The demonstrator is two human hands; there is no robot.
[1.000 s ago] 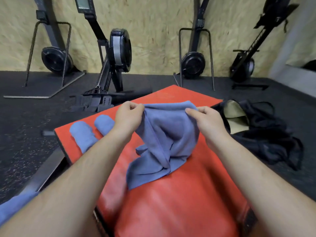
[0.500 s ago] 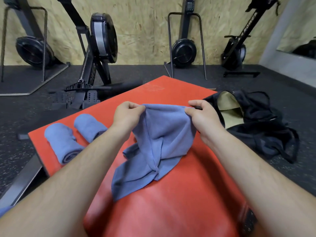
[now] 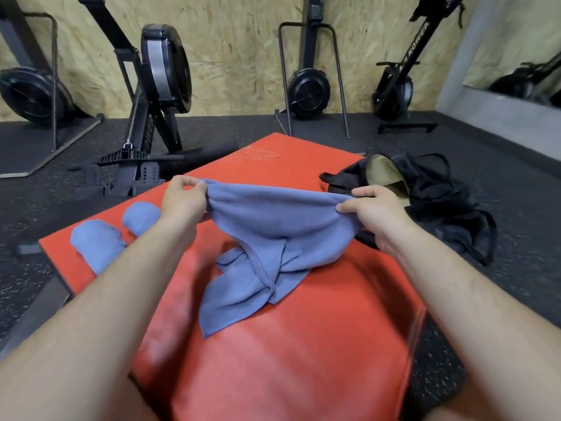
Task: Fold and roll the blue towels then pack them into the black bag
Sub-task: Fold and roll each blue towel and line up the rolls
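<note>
Two grips on blue towel top edge, left hand and right hand pinching, spread wider apart than before

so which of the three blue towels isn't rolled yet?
The towel pinched between left hand and right hand, draping onto the red mat. The nearer roll and farther roll lie at the mat's left edge.

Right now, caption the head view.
Over the red mat, left hand and right hand pinch a half-lifted blue towel.
</note>
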